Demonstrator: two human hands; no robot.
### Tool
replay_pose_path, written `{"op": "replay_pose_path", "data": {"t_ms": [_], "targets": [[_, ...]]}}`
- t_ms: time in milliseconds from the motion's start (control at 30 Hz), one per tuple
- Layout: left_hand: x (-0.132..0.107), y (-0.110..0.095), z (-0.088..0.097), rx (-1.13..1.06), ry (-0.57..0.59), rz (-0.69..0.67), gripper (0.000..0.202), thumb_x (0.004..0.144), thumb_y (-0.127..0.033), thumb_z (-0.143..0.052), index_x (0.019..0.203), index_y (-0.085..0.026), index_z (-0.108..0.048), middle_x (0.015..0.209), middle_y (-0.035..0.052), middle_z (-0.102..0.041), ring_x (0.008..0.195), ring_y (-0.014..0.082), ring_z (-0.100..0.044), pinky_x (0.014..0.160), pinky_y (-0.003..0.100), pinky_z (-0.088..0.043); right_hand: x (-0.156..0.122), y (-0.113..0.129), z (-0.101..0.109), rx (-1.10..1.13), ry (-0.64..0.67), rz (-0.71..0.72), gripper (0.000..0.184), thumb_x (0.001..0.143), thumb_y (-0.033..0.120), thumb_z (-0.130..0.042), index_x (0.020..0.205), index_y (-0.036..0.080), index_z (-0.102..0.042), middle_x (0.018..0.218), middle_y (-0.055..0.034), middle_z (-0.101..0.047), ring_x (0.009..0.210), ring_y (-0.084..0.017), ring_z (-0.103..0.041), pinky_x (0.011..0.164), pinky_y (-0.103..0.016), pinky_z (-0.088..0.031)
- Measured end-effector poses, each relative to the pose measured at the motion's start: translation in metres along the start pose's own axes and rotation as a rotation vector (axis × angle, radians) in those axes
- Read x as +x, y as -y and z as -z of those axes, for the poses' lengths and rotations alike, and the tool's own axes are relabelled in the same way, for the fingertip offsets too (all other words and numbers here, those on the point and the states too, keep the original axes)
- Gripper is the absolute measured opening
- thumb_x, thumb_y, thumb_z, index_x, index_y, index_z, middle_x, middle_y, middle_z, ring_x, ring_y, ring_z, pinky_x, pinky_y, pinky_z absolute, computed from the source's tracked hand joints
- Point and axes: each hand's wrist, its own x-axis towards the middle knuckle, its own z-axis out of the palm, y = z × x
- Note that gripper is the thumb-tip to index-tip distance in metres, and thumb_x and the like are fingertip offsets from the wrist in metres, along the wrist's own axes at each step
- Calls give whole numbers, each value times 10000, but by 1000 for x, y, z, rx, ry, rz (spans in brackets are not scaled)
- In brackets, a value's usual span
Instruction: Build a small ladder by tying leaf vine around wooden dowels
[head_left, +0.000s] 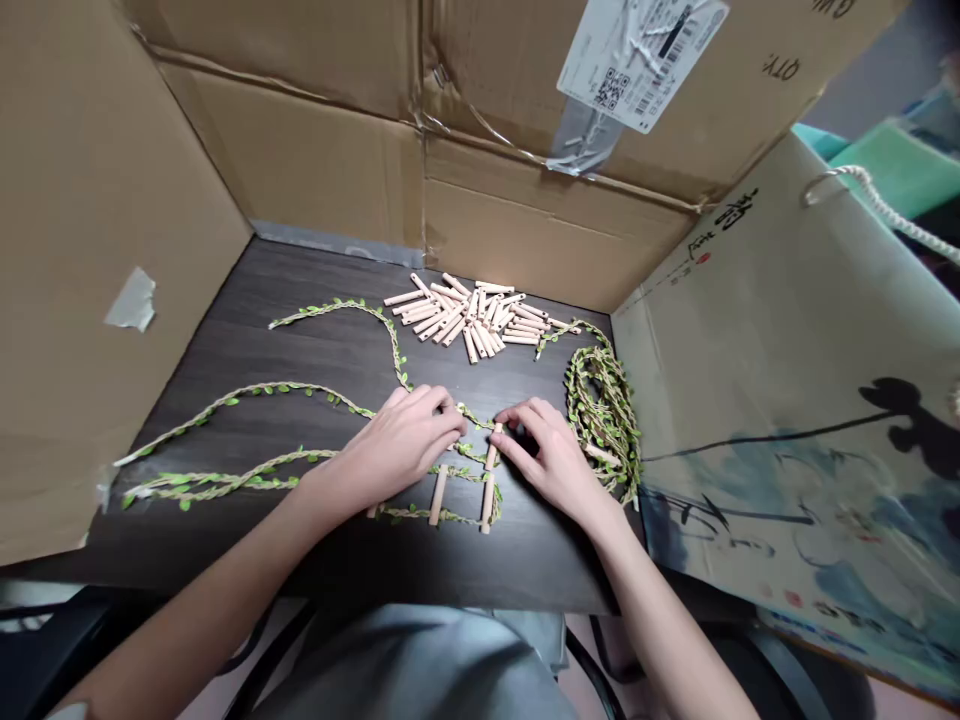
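My left hand (397,445) rests on the dark table with its fingertips curled over a green leaf vine (469,420). My right hand (544,455) is just to its right, fingers at the top of an upright wooden dowel (490,490). A second dowel (437,495) lies parallel to it, and the vine wraps both, like a small ladder. Long vine strands (247,395) run across the table to the left. A coil of the vine (601,415) sits right of my right hand. A pile of loose wooden dowels (472,320) lies at the back.
Brown cardboard panels (300,150) wall the dark wooden table (525,560) at the back and left, with a printed label (637,60) above. A paper bag with ink painting (772,420) and a rope handle stands at the right. My grey shirt (405,670) shows below the table edge.
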Motion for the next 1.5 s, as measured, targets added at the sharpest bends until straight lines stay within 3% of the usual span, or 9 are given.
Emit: {"op": "replay_pose_path", "data": {"t_ms": [200, 600, 767, 933, 1100, 1267, 1500], "targets": [[-4, 7, 2, -138, 44, 9, 274, 1083, -236, -440, 1096, -260, -712, 1076, 26, -621, 1026, 195, -582, 891, 340, -320, -1, -1, 0, 12, 13, 7, 166, 1040, 337, -627, 1147, 213, -658, 1004, -65, -653, 1000, -242, -605, 894, -376, -462], [-8, 7, 1, -119, 28, -18, 269, 1077, -241, -466, 1097, -265, -733, 1085, 16, -654, 1007, 184, -588, 894, 338, -317, -4, -1, -2, -12, 8, 30, 195, 1039, 347, -634, 1168, 207, -672, 1023, -69, -673, 1005, -240, -615, 895, -382, -470], [-12, 9, 10, -135, 22, -20, 266, 1093, -251, -443, 1193, -272, -688, 1104, 11, -688, 1033, 181, -615, 902, 330, -327, -8, 7, 2, 103, -57, 56, 181, 1065, 329, -584, 1174, 221, -680, 1043, -78, -693, 1005, -231, -630, 910, -391, -506], [-16, 11, 20, -166, 95, 36, 142, 1049, -298, -569, 1058, -239, -697, 1038, -4, -710, 1006, 189, -632, 872, 317, -334, -9, 30, -3, -34, -4, 104, 187, 1071, 331, -575, 1087, 223, -726, 1016, -73, -696, 954, -231, -597, 814, -400, -441], [-16, 12, 18, -160, 96, 42, 111, 1020, -277, -624, 978, -224, -713, 989, -9, -712, 978, 186, -635, 855, 317, -321, 6, 47, -15, -197, 83, 149, 243, 1063, 387, -576, 1204, 235, -703, 1101, -83, -684, 996, -258, -564, 805, -420, -404], [-16, 12, 14, -141, 55, 43, 156, 1034, -267, -597, 933, -202, -695, 964, -8, -708, 940, 185, -629, 855, 327, -320, 20, 48, -23, -269, 55, 100, 532, 954, 518, -712, 1349, 174, -621, 1280, -150, -648, 1135, -331, -540, 891, -473, -420], [-18, 13, 14, -136, 48, 24, 232, 1071, -281, -515, 921, -193, -668, 919, -4, -688, 882, 179, -613, 834, 332, -331, 24, 39, -24, -231, 37, 131, 500, 942, 504, -733, 1287, 153, -639, 1189, -118, -696, 1092, -306, -580, 876, -447, -399]]}}
